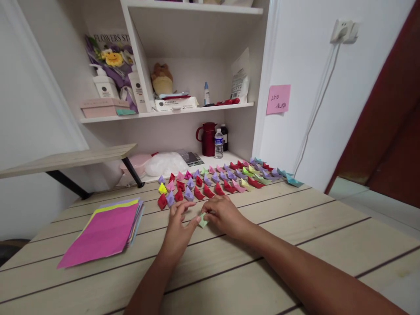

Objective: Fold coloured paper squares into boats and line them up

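Note:
A small light-green folded paper is on the wooden table in front of me, its upper part covered by fingers. My right hand is closed on its right side, with thumb and fingers pinched together. My left hand is on the other side, thumb tip against the paper's left edge and its other fingers apart and slightly bent. Just beyond both hands, several rows of folded paper boats stand in red, purple, pink, yellow, green and blue.
A stack of coloured paper sheets, pink on top, lies at left. Behind it is a raised wooden stand on black legs. White shelves at the back hold a red jug and a water bottle. A pink note sticks to the wall.

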Available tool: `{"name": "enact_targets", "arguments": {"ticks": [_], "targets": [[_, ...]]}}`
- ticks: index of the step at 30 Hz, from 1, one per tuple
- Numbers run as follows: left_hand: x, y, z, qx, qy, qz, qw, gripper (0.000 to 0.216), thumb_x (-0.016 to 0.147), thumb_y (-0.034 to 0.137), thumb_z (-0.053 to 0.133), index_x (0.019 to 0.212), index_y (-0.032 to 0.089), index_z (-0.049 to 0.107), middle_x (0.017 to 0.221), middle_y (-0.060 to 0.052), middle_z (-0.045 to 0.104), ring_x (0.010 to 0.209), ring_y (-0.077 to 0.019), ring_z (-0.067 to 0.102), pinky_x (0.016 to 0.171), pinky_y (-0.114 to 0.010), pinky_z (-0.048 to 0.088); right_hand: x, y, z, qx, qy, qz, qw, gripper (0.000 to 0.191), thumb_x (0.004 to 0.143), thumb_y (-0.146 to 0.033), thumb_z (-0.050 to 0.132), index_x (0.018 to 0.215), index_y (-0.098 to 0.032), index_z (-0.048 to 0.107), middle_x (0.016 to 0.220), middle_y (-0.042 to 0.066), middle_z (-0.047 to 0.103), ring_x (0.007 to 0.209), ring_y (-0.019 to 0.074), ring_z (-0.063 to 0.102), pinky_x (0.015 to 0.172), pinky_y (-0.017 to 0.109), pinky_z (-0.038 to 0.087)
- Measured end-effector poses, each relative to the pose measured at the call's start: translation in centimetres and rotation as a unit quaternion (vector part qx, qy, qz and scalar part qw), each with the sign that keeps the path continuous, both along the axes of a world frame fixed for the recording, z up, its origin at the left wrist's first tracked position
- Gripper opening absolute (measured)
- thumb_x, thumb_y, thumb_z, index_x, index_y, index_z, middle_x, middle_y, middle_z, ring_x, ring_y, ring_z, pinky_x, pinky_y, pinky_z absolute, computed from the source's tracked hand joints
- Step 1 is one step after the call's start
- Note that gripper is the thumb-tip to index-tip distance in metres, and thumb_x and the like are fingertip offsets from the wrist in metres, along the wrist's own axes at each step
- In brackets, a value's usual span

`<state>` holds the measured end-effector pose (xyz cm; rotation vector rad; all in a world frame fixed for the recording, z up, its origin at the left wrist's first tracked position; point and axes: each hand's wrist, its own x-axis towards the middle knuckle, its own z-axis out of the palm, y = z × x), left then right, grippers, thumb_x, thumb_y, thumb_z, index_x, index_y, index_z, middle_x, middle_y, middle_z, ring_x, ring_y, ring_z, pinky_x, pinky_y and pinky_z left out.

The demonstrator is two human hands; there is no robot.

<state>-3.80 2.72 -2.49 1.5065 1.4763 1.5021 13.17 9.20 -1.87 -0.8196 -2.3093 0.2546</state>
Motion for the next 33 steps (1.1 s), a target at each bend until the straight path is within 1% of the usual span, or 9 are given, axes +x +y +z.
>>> {"name": "enact_targets", "arguments": {"ticks": [2, 4, 7, 9, 16, 19, 24, 30, 33], "targets": [[0.3, -0.1, 0.0, 0.001, 0.01, -0.028, 1.0, 0.03, 0.071, 0.017, 0.077, 0.099, 0.019, 0.069, 0.117, -0.005, 0.06, 0.111, -0.0221, 0.055, 0.099, -0.043, 0.043, 0.0, 0.0, 0.0, 0.005, -0.012, 0.001, 1.0, 0.013, 0.078, -0.009, 0.071, 0.082, -0.021, 0.069, 0.083, 0.004, 0.071, 0.088, 0.0233, 0.059, 0.082, 0.036, 0.035], [0.6, 0.1, -0.3, -0.003, 0.014, -0.05, 0.999, 0.024, 0.075, 0.019, 0.075, 0.097, 0.017, 0.067, 0.106, -0.003, 0.065, 0.1, -0.0191, 0.06, 0.094, -0.042, 0.048, -0.1, 0.0, -0.1, 0.009, -0.023, 0.002, 1.0, 0.011, 0.078, -0.01, 0.071, 0.08, -0.02, 0.068, 0.081, 0.004, 0.07, 0.086, 0.0233, 0.059, 0.081, 0.036, 0.035], [0.8, 0.4, -0.9, -0.012, 0.016, -0.059, 0.998, 0.015, 0.084, 0.026, 0.069, 0.093, 0.016, 0.063, 0.091, 0.0, 0.066, 0.082, -0.0143, 0.062, 0.08, -0.036, 0.053, -0.2, -0.1, -0.2, 0.013, -0.034, 0.006, 0.999, 0.008, 0.078, -0.013, 0.073, 0.078, -0.02, 0.069, 0.08, 0.005, 0.07, 0.085, 0.0232, 0.059, 0.081, 0.036, 0.035], [0.8, 0.6, -1.2, -0.015, 0.019, -0.055, 0.998, 0.015, 0.087, 0.03, 0.066, 0.091, 0.016, 0.063, 0.088, 0.0, 0.065, 0.079, -0.013, 0.062, 0.076, -0.033, 0.054, -0.3, -0.2, -0.3, 0.013, -0.036, 0.006, 0.999, 0.007, 0.078, -0.014, 0.074, 0.078, -0.02, 0.069, 0.079, 0.004, 0.071, 0.085, 0.0232, 0.06, 0.081, 0.036, 0.035], [0.4, 1.0, -1.8, -0.047, 0.007, -0.044, 0.998, 0.017, 0.089, 0.032, 0.064, 0.087, 0.015, 0.062, 0.084, 0.001, 0.064, 0.072, -0.0108, 0.06, 0.068, -0.029, 0.054, -0.2, 0.0, -0.5, -0.001, -0.03, 0.016, 0.999, 0.005, 0.081, -0.021, 0.075, 0.08, -0.022, 0.071, 0.078, 0.002, 0.072, 0.085, 0.0217, 0.062, 0.083, 0.035, 0.037], [0.1, 1.1, -2.0, -0.06, -0.001, -0.047, 0.997, 0.017, 0.089, 0.032, 0.063, 0.088, 0.015, 0.063, 0.084, 0.001, 0.064, 0.071, -0.0105, 0.06, 0.066, -0.028, 0.054, -0.2, 0.1, -0.6, -0.009, -0.025, 0.023, 0.999, 0.004, 0.082, -0.021, 0.074, 0.082, -0.023, 0.071, 0.077, 0.001, 0.071, 0.082, 0.0204, 0.061, 0.08, 0.033, 0.038], [-0.2, 1.2, -2.1, -0.057, 0.008, -0.044, 0.997, 0.018, 0.09, 0.033, 0.063, 0.09, 0.015, 0.062, 0.084, 0.001, 0.064, 0.071, -0.0107, 0.061, 0.066, -0.028, 0.054, -0.1, 0.1, -0.4, -0.021, -0.02, 0.025, 0.999, 0.007, 0.081, -0.016, 0.072, 0.082, -0.023, 0.07, 0.076, 0.001, 0.069, 0.081, 0.02, 0.059, 0.076, 0.031, 0.038], [-0.3, 1.2, -1.9, -0.041, 0.001, -0.036, 0.998, 0.02, 0.09, 0.034, 0.062, 0.093, 0.015, 0.063, 0.088, 0.0, 0.065, 0.075, -0.012, 0.062, 0.07, -0.031, 0.055, 0.0, 0.1, -0.2, -0.041, -0.019, 0.028, 0.999, 0.013, 0.081, -0.01, 0.069, 0.081, -0.023, 0.07, 0.073, -0.001, 0.069, 0.08, 0.019, 0.059, 0.078, 0.03, 0.039], [-0.3, 1.1, -1.9, -0.032, -0.016, -0.031, 0.999, 0.022, 0.091, 0.036, 0.061, 0.099, 0.015, 0.062, 0.093, -0.002, 0.066, 0.079, -0.0132, 0.063, 0.074, -0.033, 0.055, 0.1, 0.2, -0.2, -0.05, -0.017, 0.025, 0.998, 0.014, 0.08, -0.008, 0.068, 0.08, -0.021, 0.069, 0.078, 0.0, 0.071, 0.081, 0.0186, 0.061, 0.077, 0.029, 0.04]]}}
